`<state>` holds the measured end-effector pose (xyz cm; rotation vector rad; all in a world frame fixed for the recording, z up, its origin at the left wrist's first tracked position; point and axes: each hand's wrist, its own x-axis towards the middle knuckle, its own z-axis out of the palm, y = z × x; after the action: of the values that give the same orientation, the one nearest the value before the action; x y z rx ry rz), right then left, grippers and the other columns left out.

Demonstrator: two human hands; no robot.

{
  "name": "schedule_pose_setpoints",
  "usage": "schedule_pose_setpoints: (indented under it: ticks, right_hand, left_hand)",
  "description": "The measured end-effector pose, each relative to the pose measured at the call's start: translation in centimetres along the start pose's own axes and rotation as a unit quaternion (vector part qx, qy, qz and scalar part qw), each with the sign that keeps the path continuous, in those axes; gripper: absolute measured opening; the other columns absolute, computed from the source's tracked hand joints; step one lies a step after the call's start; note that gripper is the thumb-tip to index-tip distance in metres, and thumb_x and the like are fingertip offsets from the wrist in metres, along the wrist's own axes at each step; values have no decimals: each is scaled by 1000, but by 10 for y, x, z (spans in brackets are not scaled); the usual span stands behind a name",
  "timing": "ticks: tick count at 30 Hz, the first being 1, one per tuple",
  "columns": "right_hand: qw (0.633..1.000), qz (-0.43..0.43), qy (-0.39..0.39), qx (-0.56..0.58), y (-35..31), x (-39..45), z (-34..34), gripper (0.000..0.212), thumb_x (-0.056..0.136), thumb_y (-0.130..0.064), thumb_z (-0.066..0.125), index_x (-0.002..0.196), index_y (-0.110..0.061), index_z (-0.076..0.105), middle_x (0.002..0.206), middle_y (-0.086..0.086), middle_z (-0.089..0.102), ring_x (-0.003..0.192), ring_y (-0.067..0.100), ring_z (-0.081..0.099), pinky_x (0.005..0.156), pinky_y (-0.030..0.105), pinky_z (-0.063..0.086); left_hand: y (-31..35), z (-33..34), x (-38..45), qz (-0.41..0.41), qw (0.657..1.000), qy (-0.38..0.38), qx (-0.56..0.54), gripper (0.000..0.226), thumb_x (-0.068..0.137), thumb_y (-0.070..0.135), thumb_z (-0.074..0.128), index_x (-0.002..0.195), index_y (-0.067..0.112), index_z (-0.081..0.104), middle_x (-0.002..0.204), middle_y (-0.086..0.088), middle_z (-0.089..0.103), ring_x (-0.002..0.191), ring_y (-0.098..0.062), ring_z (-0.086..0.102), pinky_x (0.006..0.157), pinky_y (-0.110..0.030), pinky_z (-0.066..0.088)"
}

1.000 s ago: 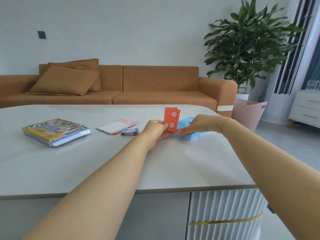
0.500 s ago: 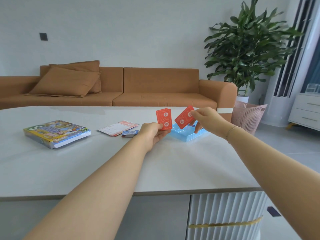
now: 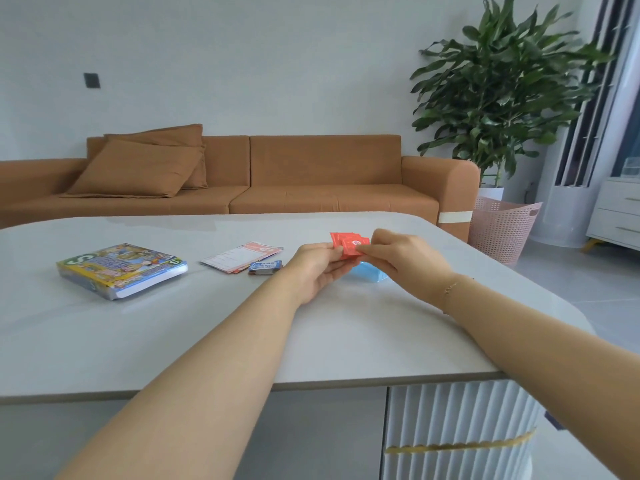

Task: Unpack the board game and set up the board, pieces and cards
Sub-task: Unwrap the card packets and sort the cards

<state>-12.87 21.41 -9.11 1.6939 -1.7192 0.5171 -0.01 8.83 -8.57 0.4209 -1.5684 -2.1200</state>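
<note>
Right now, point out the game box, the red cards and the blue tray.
game box (image 3: 121, 270), head view, lid's printed top.
red cards (image 3: 348, 244), head view, front card's face.
blue tray (image 3: 370, 271), head view, visible near wall.

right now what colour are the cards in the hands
Red-orange cards with a white round mark, pinched by the left hand and right hand; head view.

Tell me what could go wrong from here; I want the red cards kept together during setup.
The red cards are fanned unevenly between the left hand and right hand, held above the table, so one might slip out. A dropped card could land in the blue tray, partly hidden beneath the hands. The hands work near the table's right end, so a loose card could possibly slide off.
</note>
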Motion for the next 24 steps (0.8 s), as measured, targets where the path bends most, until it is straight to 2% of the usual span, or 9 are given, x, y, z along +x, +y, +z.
schedule_pose_setpoints:
  ticks: [2,4,6,10,13,16,18,21,24]
  right_hand:
    - [999,-28,14,-22,-5,0,-1,43,94,-34,35,97,-12,72,73,6,52,51,24,48,48,25,33]
    - [997,-45,42,-37,-12,2,-3,37,92,-32,40,90,-13,73,72,3,53,51,16,39,54,16,19]
    - [997,-50,47,-36,-16,3,-4,36,91,-30,42,85,-13,73,72,1,54,51,15,41,55,16,18]
    - [1000,-18,20,-15,-11,1,1,27,90,-27,51,90,-11,73,72,5,54,49,20,43,49,20,30]
    - [1000,4,-18,9,-10,0,1,23,88,-24,57,101,-12,72,81,5,60,56,25,57,53,27,47]
    - [995,76,2,72,-14,0,-6,21,86,-22,58,102,-13,68,89,1,63,71,18,60,68,35,53]
    - [979,159,53,114,-15,6,-10,17,86,-23,58,98,-15,66,86,-3,62,72,13,57,72,33,51]
    - [934,284,59,209,-12,17,-11,19,87,-32,64,96,-16,67,81,-1,65,67,14,57,66,29,49]
    - [880,341,45,327,-10,20,-11,15,85,-24,70,89,-10,67,72,5,66,55,7,57,52,18,48]
  left_hand:
    - [0,-1,1,1,1000,-5,-4,26,98,-2,39,114,-3,60,95,-12,67,85,-19,66,76,-20,57]
    - [1,0,2,0,1000,7,-11,25,99,1,39,113,0,60,93,-11,67,84,-18,65,78,-23,55]
    - [1,-1,3,-4,1000,20,-19,22,100,4,39,105,1,61,91,-12,66,81,-18,64,79,-25,53]
    - [-1,-2,4,14,1000,18,-4,16,97,2,47,95,2,62,88,-11,68,72,-14,68,72,-21,57]
    - [-3,-3,7,42,998,38,27,16,95,-3,47,98,-2,62,90,-13,67,71,-15,67,68,-19,57]
    - [-3,-4,8,81,992,61,70,21,96,-3,45,112,-6,59,98,-17,64,77,-19,64,72,-22,56]
    - [-2,-4,9,102,989,65,90,18,97,-2,45,108,-2,59,94,-15,64,76,-18,63,72,-22,56]
    - [-2,-2,8,117,984,57,118,14,97,-1,46,104,0,58,85,-9,65,74,-16,64,68,-19,56]
    - [-3,0,6,118,982,41,142,14,96,0,48,106,-1,58,89,-12,65,75,-17,64,68,-18,56]
